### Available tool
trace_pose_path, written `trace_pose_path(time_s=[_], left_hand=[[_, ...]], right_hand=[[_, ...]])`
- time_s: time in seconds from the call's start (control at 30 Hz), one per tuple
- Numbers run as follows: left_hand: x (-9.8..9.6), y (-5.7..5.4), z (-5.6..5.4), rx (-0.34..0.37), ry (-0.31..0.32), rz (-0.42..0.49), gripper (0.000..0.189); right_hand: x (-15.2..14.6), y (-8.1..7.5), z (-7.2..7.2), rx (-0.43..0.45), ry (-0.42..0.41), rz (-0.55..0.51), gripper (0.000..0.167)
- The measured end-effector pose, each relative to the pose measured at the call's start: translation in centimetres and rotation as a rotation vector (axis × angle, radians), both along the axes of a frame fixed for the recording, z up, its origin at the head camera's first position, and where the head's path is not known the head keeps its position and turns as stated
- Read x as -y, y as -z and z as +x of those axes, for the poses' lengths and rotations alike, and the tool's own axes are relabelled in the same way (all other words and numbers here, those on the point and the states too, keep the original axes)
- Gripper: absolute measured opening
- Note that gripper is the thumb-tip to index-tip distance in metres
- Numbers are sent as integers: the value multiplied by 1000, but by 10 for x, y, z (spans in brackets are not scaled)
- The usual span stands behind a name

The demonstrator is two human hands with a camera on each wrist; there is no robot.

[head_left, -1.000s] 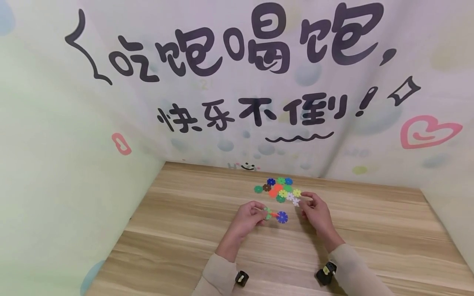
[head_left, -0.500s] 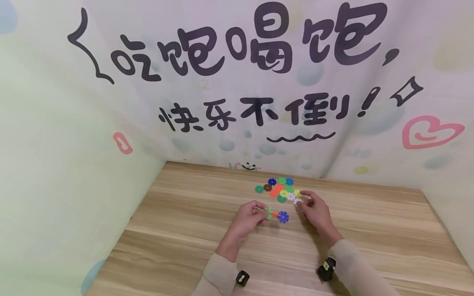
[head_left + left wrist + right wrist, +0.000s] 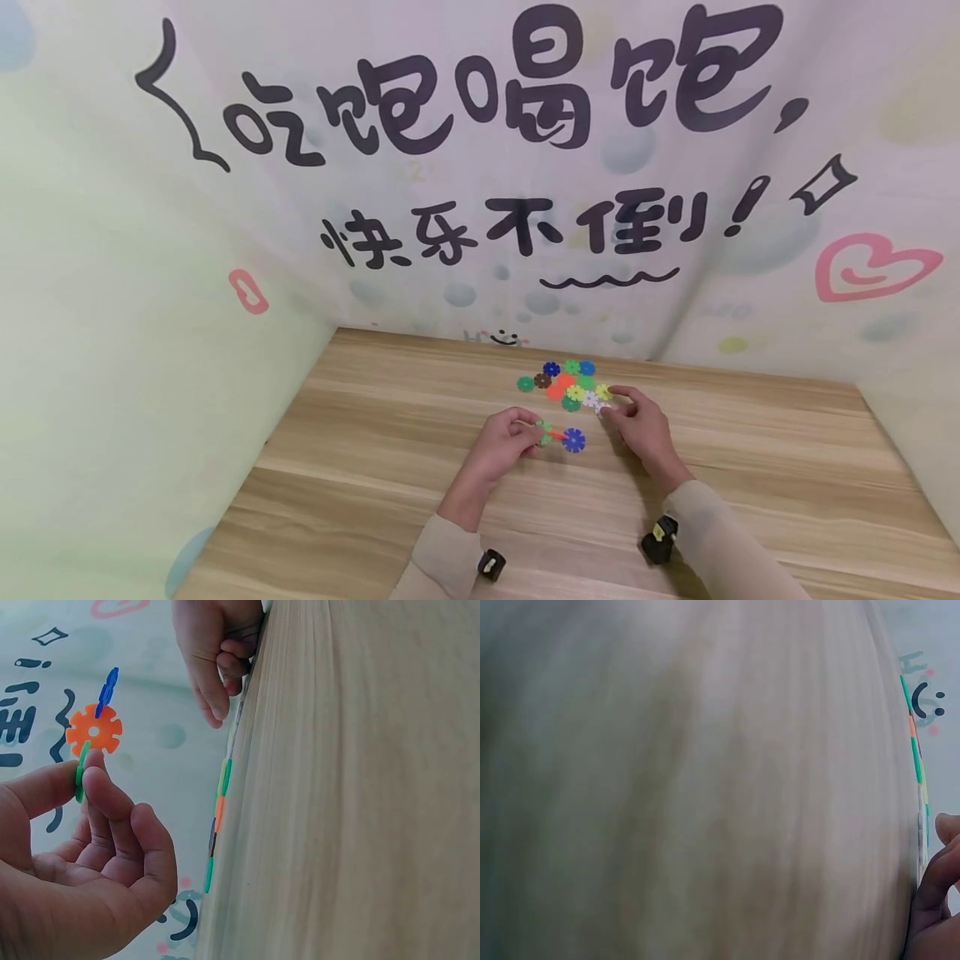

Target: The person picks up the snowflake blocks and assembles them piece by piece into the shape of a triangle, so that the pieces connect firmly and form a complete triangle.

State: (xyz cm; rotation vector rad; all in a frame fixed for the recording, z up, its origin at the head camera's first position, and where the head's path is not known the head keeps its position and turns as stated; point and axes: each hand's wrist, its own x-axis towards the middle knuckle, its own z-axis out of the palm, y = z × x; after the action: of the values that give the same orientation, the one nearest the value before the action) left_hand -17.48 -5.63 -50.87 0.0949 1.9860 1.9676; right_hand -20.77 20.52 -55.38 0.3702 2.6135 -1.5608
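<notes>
In the head view my left hand (image 3: 510,435) pinches a green snowflake disc (image 3: 545,431) between thumb and forefinger, raised off the table. Slotted into it is an orange disc (image 3: 94,730), which carries a blue disc (image 3: 573,440) at its far end. My right hand (image 3: 641,427) is down at the near right side of a spread of flat discs. Its forefinger reaches the yellow disc (image 3: 602,391), while the thumb lies at a white disc (image 3: 600,408), partly covering it. A gap shows between that thumb and forefinger.
Several loose discs lie overlapping near the table's back edge, among them a brown disc (image 3: 542,381), a dark blue disc (image 3: 551,368) and a green disc (image 3: 526,384). A printed curtain (image 3: 480,183) stands behind the wood-grain table (image 3: 360,433). A black wrist device (image 3: 657,540) sits below the right cuff.
My right hand has shifted slightly left, its thumb covering more of the white disc. The left hand holds the joined discs in nearly the same spot.
</notes>
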Motion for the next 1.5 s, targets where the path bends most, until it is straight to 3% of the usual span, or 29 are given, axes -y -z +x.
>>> trace_pose_path(time_s=[0.53, 1.2, 1.5], left_hand=[[0, 3, 0, -17, 9, 12, 16], [1, -2, 2, -38, 23, 21, 19], [1, 1, 0, -28, 22, 29, 16]], right_hand=[[1, -1, -1, -1, -8, 81, 40], [2, 0, 1, -32, -13, 110, 27], [2, 1, 3, -27, -21, 105, 34]])
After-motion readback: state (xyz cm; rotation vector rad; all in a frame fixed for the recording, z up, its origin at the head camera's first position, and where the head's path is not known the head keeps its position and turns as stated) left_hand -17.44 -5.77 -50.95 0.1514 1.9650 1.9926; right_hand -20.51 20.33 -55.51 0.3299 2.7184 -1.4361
